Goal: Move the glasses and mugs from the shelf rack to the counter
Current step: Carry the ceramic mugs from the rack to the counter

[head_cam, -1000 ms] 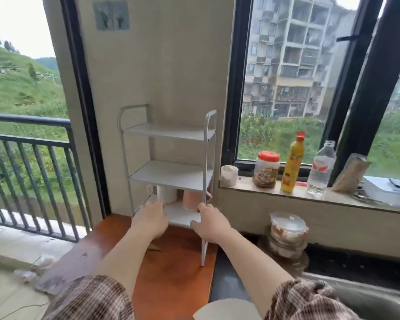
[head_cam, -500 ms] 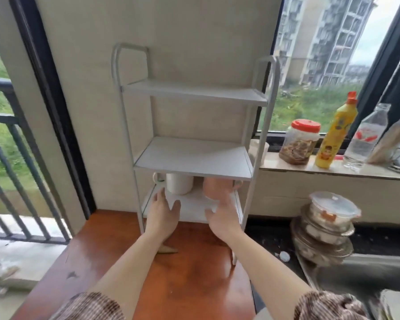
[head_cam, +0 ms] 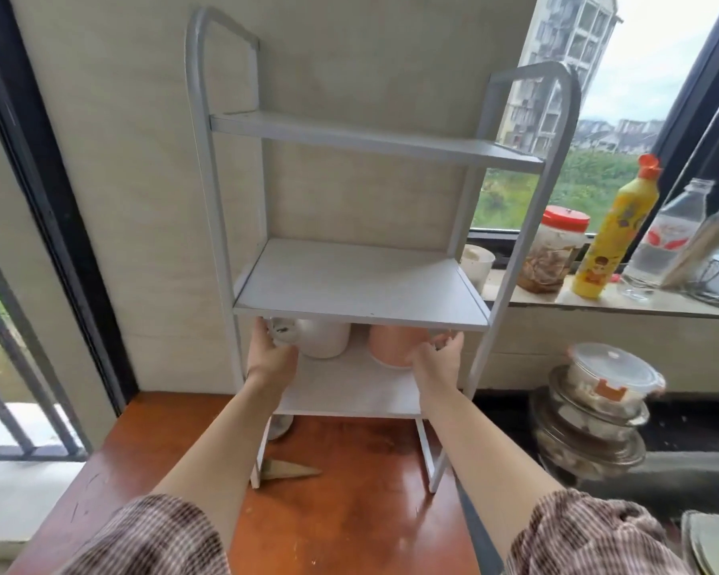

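On bottom shelf, pink mug (head_cam: 395, 345) against right hand (head_cam: 436, 361) (grip unclosed)

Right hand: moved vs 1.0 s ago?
Yes. The right hand has gone from the rack's front right post inward onto the bottom shelf, now against the pink mug.

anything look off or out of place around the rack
A tan wedge-shaped scrap lies loose on the reddish-brown wooden counter by the white metal shelf rack's front left foot; what it is can't be told. Nothing spilled.
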Motion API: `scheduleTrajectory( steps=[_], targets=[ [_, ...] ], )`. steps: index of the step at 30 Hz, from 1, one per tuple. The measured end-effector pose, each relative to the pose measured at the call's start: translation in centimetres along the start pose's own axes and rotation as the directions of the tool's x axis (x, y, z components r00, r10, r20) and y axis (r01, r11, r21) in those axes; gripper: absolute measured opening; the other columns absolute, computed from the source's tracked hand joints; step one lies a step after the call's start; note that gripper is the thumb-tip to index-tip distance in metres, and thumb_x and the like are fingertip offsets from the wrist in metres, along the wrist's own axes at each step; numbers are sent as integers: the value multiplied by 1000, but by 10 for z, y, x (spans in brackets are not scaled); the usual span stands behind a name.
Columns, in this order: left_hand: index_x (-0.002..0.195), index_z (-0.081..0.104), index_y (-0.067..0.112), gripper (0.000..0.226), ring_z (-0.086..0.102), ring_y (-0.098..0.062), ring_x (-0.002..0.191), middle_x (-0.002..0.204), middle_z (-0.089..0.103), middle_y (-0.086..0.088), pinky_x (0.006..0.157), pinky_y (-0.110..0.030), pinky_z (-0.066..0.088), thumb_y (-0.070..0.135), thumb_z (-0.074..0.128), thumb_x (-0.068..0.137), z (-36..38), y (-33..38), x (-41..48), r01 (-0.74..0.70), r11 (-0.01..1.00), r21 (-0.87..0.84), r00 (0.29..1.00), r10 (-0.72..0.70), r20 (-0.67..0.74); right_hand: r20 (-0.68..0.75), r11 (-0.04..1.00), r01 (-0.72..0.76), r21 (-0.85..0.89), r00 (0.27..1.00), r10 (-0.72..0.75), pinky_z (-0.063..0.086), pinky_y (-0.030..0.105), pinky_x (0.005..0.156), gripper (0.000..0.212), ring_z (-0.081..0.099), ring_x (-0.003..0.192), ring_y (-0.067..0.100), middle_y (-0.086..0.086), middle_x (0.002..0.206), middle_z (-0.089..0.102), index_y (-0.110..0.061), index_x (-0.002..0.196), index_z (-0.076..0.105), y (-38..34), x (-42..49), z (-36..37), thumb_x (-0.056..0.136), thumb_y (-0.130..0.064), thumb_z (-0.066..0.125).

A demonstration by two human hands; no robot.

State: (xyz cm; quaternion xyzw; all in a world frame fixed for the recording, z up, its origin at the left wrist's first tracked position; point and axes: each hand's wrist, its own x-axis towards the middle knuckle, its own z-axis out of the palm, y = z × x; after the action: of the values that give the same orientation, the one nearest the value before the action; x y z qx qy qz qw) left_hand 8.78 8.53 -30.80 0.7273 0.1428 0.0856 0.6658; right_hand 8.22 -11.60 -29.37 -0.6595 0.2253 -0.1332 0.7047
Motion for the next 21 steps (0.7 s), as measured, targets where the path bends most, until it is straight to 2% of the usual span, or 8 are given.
scheduleTrajectory(
  steps=[3,6,8,9,12,16,19,21],
  targets=[
    [113,49,16,38,54,-18,78,97,59,-5,59,-24,42,-7,45,83,2,2,1,-26,999,-20,1000,25,-8,-24,998,-2,69,1000,4,37,28,87,91,42,111,11,-8,122,40,-31,153,16,-1,-2,0,79,14,43],
    [113,48,21,34,60,-24,89,106,58,-6,63,-26,45,5,50,83,3,-3,-5,-73,997,21,997,73,-7,-37,998,-17,61,999,19,38,33,86,73,41,113,16,-5,121,40,-26,136,39,-4,-6,3,76,15,44],
    [123,45,25,38,58,-16,86,115,54,0,63,-27,44,15,52,87,6,-5,-14,-79,994,80,996,81,-25,-59,999,-32,10,998,32,44,39,88,55,43,115,23,-3,120,38,-22,119,46,-6,-12,7,77,14,45],
    [127,44,25,38,55,-13,84,115,50,3,65,-27,43,19,52,91,7,-4,-20,-73,991,117,996,79,-45,-68,999,-37,-15,997,35,46,42,92,55,43,118,25,-2,120,36,-19,124,46,-6,-16,8,79,12,46],
    [126,48,19,32,51,-16,91,107,51,4,74,-30,39,29,51,95,7,0,-34,-63,983,173,993,79,-87,-77,998,-12,-61,997,7,46,36,86,49,47,117,27,5,130,37,-16,126,47,-2,-28,6,82,5,52],
    [108,57,11,30,51,-15,73,82,56,1,59,-28,39,37,49,96,5,7,-45,-64,975,212,994,81,-74,-47,994,-42,-97,998,38,42,33,73,25,52,94,22,12,126,46,-12,105,49,-4,-39,-1,84,-16,62],
    [99,61,4,46,53,-18,70,81,61,-8,59,-29,39,48,46,95,3,7,-52,-83,963,258,996,91,-20,8,986,-109,-124,994,111,42,33,66,36,53,82,22,16,104,56,-6,98,54,-10,-46,-7,86,-38,62],
    [94,64,4,52,53,-19,71,85,61,-12,56,-26,37,52,44,94,3,8,-57,-85,951,298,996,87,6,20,974,-164,-159,985,170,45,37,73,45,56,84,27,21,95,56,-1,98,59,-12,-47,-12,88,-45,59]
  ],
)
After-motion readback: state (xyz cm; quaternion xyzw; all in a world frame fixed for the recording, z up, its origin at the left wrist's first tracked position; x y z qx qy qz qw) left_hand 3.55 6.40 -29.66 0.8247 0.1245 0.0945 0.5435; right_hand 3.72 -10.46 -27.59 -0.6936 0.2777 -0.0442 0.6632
